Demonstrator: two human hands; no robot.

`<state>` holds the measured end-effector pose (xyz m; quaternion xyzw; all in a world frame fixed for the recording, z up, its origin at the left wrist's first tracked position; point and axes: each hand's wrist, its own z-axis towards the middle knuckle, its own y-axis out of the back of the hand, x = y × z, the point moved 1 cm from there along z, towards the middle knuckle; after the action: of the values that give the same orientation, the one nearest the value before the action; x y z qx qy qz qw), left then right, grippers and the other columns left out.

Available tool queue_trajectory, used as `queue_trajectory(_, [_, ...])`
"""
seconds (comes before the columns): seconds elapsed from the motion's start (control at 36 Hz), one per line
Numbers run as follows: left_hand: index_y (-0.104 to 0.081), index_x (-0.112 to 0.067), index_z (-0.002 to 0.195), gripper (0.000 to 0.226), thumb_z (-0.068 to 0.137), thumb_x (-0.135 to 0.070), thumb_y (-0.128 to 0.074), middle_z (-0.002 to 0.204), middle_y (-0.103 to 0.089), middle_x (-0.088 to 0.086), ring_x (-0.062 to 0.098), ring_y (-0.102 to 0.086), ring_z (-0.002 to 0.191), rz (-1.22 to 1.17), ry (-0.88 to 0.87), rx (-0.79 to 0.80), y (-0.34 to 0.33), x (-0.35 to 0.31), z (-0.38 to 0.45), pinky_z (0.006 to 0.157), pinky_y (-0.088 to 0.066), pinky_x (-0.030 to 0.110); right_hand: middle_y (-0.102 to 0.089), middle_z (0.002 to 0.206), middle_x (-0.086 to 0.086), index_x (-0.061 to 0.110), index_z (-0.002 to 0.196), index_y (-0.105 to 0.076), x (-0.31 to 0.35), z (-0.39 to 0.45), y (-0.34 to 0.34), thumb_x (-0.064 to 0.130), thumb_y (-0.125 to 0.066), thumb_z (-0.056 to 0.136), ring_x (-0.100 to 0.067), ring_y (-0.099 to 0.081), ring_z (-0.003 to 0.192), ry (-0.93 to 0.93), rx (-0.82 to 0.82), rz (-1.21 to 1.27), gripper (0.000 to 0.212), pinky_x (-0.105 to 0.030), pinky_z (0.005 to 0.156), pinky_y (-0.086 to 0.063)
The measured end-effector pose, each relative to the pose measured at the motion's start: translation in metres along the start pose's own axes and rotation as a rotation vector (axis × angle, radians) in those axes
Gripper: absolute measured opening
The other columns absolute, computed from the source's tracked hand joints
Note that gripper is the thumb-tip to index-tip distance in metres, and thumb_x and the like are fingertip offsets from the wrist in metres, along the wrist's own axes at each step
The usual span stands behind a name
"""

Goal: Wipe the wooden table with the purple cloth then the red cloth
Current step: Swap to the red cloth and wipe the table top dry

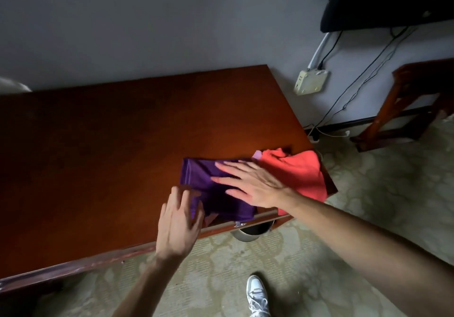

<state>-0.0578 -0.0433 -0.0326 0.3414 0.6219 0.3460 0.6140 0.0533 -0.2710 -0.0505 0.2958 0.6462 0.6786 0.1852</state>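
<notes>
The wooden table [118, 149] fills the left and middle of the head view. A purple cloth [199, 176] lies folded near its front right edge. My right hand [250, 184] rests flat on the purple cloth with fingers spread, pointing left. My left hand [178, 221] hovers at the cloth's near left corner, fingers apart, touching its edge. A red cloth [302, 171] lies bunched at the table's right corner, right of the purple one, partly hanging over the edge. A small pale pink bit [258, 155] shows between the cloths.
A metal bin [250, 232] stands on the floor under the table's front edge. A wall socket box [310, 82] with cables hangs on the wall at right. A wooden stool [405, 105] stands at far right. My shoe [258, 297] is on the patterned carpet.
</notes>
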Motion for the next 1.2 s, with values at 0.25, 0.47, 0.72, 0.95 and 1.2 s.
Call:
queue_trajectory(0.25, [-0.059,-0.024,0.115,0.031,0.093,-0.037,-0.042,0.116,-0.054,0.002,0.026,-0.057,0.097,0.067,-0.264,0.035,-0.041,-0.062,0.075,0.076,-0.045,0.041,-0.024,0.171,0.006,0.029,0.163,-0.028,-0.095,-0.083,0.012,0.057,-0.036,0.105,-0.014,-0.023,0.157,-0.438,-0.136,-0.01,0.064,-0.047,0.12,-0.034])
queue_trajectory(0.47, [-0.062,-0.021,0.115,0.035,0.092,-0.038,-0.043,0.11,-0.056,0.006,0.028,-0.052,0.097,0.225,-0.319,-0.007,-0.056,-0.053,0.146,0.078,-0.043,0.043,-0.003,0.174,0.004,0.025,0.166,-0.007,-0.086,-0.1,-0.026,0.07,-0.033,0.101,-0.016,-0.005,0.16,-0.336,-0.043,-0.11,0.083,-0.053,0.125,-0.018])
queue_trajectory(0.72, [-0.051,-0.033,0.143,0.053,0.096,-0.051,-0.034,0.148,-0.047,-0.003,0.021,-0.048,0.117,0.3,-0.3,0.161,-0.066,-0.012,0.197,0.093,-0.038,0.041,-0.001,0.174,0.008,0.033,0.165,-0.012,-0.166,-0.04,-0.005,0.067,-0.043,0.1,-0.013,-0.001,0.16,0.041,0.084,-0.042,0.08,-0.051,0.129,-0.006])
queue_trajectory(0.95, [-0.043,-0.034,0.15,0.054,0.099,-0.047,-0.037,0.158,-0.04,-0.001,0.016,-0.03,0.14,0.272,-0.311,0.166,-0.071,-0.011,0.197,0.114,-0.016,0.031,-0.004,0.174,0.005,0.03,0.165,-0.012,-0.277,0.059,0.01,0.065,-0.041,0.101,-0.015,-0.007,0.16,0.088,0.063,-0.113,0.079,-0.051,0.129,-0.011])
queue_trajectory(1.2, [-0.038,-0.038,0.153,0.056,0.098,-0.048,-0.042,0.163,-0.03,-0.009,0.008,-0.028,0.15,0.205,-0.278,0.206,-0.073,-0.008,0.201,0.122,-0.018,0.033,-0.009,0.174,0.004,0.029,0.165,-0.012,-0.381,0.18,0.037,0.062,-0.04,0.101,-0.013,-0.013,0.159,0.063,0.047,-0.14,0.078,-0.051,0.129,-0.015])
